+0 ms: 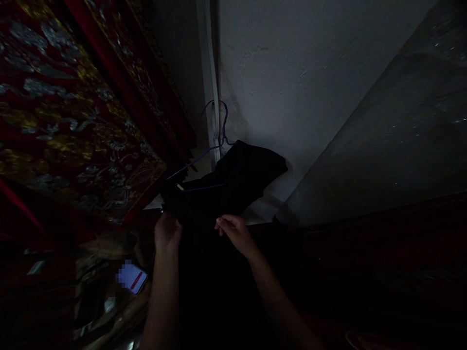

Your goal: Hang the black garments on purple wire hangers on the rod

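My left hand (168,231) and right hand (235,231) are curled near the black garment (251,170); whether they grip it, I cannot tell. It hangs on the purple hanger (224,138), partly bare, so pulling could slip it off.

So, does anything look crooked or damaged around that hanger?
Yes: the black garment covers the purple hanger on the picture's right, while the hanger's sloping left side shows bare, so it looks lopsided. The wall also has small marks, perhaps scuffs.
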`<state>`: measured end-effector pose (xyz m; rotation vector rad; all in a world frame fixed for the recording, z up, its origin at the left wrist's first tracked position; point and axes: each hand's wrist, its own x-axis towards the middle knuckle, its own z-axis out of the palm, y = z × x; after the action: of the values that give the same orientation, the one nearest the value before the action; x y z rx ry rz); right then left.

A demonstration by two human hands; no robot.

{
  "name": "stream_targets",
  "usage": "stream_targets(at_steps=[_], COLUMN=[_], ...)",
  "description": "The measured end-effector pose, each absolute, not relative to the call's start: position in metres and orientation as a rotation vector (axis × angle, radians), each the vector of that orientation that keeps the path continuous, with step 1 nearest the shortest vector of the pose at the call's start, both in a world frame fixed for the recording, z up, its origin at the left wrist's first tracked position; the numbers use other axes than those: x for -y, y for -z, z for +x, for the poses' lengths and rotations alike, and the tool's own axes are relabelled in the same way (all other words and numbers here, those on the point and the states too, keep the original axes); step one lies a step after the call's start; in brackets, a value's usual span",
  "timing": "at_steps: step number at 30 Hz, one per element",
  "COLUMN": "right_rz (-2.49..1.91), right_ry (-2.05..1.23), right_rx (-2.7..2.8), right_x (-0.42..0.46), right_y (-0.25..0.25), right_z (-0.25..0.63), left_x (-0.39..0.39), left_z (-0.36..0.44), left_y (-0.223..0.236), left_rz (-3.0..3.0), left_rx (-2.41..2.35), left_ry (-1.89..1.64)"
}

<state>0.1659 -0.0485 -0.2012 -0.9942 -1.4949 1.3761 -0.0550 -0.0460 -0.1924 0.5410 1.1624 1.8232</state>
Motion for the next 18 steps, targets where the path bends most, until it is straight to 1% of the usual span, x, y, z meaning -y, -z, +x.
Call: stream_targets(at_steps=[3,6,8,10,14,18], right_rz=[-1.046,-1.102,-1.142,-1.190,-1.293,-1.067], right_ry=[-1.366,-1.260,-1.196,-1.164,-1.131,-1.180], right_rx=[1.311,1.252,1.273,1.312,1.438,1.631], right_x=[0.045,0.038,0.035,0.033,0.039,0.051], right_y=[0.201,0.201,0.205,0.210,0.216,0.207], right_z=[0.176,0.190,0.199,0.206,0.210,0.197], left_x=[0.056,0.060,0.059,0.058,0.065,0.073], left_z=[-0.026,-0.009,-0.007,-0.005,0.015,0.045], left_y=[0.222,0.227,0.222,0.214,0.193,0.174], left_rz=[0.530,0.873,1.167,1.284,1.190,1.334], left_rx=[-1.205,-1.374,-1.474,-1.497,-1.367,-1.248], left_ry=[-1.761,-1.564,-1.417,-1.388,-1.522,-1.567])
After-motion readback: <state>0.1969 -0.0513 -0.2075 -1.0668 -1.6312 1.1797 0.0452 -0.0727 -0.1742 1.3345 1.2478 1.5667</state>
